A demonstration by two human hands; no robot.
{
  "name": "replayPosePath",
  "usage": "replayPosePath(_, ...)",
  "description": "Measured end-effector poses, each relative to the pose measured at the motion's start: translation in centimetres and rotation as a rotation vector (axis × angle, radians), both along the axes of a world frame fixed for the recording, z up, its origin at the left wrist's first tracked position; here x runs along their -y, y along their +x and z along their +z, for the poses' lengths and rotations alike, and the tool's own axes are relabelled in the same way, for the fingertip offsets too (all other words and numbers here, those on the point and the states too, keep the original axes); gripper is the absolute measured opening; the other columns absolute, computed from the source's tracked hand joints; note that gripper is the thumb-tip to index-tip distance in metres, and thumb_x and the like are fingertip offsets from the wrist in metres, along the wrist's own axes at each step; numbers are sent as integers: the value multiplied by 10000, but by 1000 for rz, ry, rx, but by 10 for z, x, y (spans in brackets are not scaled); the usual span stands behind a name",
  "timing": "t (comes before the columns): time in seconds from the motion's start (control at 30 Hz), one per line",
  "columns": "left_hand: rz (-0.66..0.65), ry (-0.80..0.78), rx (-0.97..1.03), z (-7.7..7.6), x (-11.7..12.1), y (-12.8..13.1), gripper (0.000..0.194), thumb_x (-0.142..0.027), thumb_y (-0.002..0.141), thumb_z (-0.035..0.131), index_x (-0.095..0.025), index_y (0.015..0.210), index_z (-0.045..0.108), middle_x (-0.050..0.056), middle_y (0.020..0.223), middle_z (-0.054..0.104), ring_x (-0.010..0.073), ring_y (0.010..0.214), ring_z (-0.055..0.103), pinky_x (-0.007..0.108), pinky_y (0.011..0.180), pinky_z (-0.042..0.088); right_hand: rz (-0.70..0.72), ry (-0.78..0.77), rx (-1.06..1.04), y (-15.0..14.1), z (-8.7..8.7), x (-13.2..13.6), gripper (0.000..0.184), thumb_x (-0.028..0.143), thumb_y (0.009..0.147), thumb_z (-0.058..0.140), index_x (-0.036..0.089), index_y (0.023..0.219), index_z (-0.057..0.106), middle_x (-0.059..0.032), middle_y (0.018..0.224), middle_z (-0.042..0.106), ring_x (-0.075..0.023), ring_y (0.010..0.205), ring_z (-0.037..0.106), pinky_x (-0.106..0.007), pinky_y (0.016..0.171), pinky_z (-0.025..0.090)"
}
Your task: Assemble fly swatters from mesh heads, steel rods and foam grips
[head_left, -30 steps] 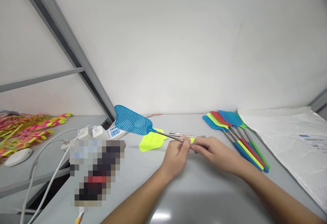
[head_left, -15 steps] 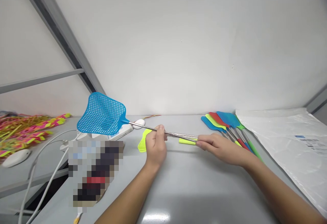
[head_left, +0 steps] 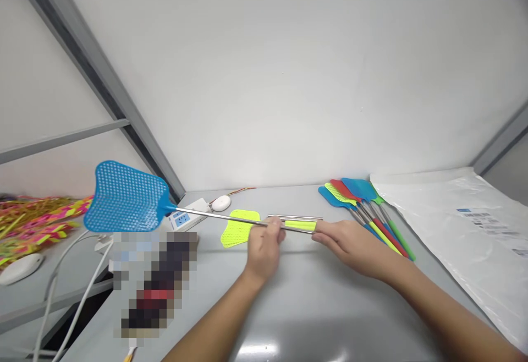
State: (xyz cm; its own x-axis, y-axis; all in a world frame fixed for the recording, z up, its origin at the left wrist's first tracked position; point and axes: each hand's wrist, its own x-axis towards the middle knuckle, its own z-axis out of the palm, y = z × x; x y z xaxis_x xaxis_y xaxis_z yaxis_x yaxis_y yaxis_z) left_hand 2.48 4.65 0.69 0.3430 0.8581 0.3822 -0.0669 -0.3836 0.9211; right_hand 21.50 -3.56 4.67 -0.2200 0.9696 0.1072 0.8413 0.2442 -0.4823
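Clasping the metal rod [head_left: 218, 217] of a blue fly swatter [head_left: 127, 198] at mid-frame in the left hand [head_left: 264, 246], with thumb and curled fingers wrapped around it, and pinching its end between thumb and pressed-together fingers of the right hand [head_left: 348, 242]. Held aloft, head to the left of the frame. Backed at center by a yellow-green swatter head [head_left: 241, 228] and a yellow-green handle [head_left: 299, 224] on a gray table [head_left: 313, 296]. Flanked at right by overlapping swatters [head_left: 386, 235] and a white plastic bag [head_left: 449, 241].

Left hand [head_left: 264, 247] curls, right hand [head_left: 347, 242] apparently pinches
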Motion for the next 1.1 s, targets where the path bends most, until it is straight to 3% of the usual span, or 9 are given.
replayPosePath(0.13,37,10,45,5,-10,-6,468,-368,920,386,-212,485,309,-17,509,299,140,523,357,286,545,315,-123,-19,111,27,-17,21,386,465,984,261,238,793,507,0,655,569,-174,595,506,-275,558,269)
replayPosePath(0.27,83,-15,174,13,-18,-8,454,-315,900,396,-212,465,316,-18,479,314,136,499,383,280,538,351,-217,-4,161,57,-29,50,374,482,975,277,243,787,495,-13,679,585,-196,626,542,-280,565,289)
replayPosePath(0.37,142,-27,337,22,-25,-11,438,-260,871,417,-207,450,307,-27,449,296,123,467,360,268,510,352,-291,4,211,76,-33,72,374,489,971,286,248,793,510,-17,694,604,-204,613,557,-284,555,294)
replayPosePath(0.5,162,-3,410,33,-27,-11,403,-211,841,422,-199,450,325,-33,434,301,108,447,341,256,493,351,-339,30,301,91,-32,95,368,488,976,276,256,828,519,-16,707,627,-203,588,568,-289,540,284)
replayPosePath(0.7,210,17,437,40,-27,-9,389,-217,836,435,-191,457,347,-36,435,329,96,435,348,243,475,363,-376,118,364,107,-36,104,393,512,969,283,245,802,519,-32,709,638,-199,599,578,-291,542,298)
replayPosePath(0.87,226,-8,485,36,-23,-4,359,-307,869,437,-196,533,373,-49,478,333,93,428,352,227,437,349,-421,165,327,96,-43,99,394,509,967,298,238,799,529,-43,751,652,-198,653,590,-300,581,341)
replayPosePath(1.0,65,-46,287,28,-9,7,394,-361,904,420,-200,545,404,-32,462,368,112,453,400,236,458,365,-373,203,307,67,-43,82,391,505,969,314,231,821,551,-36,748,657,-192,677,607,-287,578,325)
replayPosePath(1.1,-33,-86,267,25,-5,12,449,-364,927,381,-208,506,355,-32,426,326,119,447,380,254,480,383,-352,225,289,50,-44,67,406,506,971,317,217,822,561,-38,733,659,-186,674,609,-281,563,295)
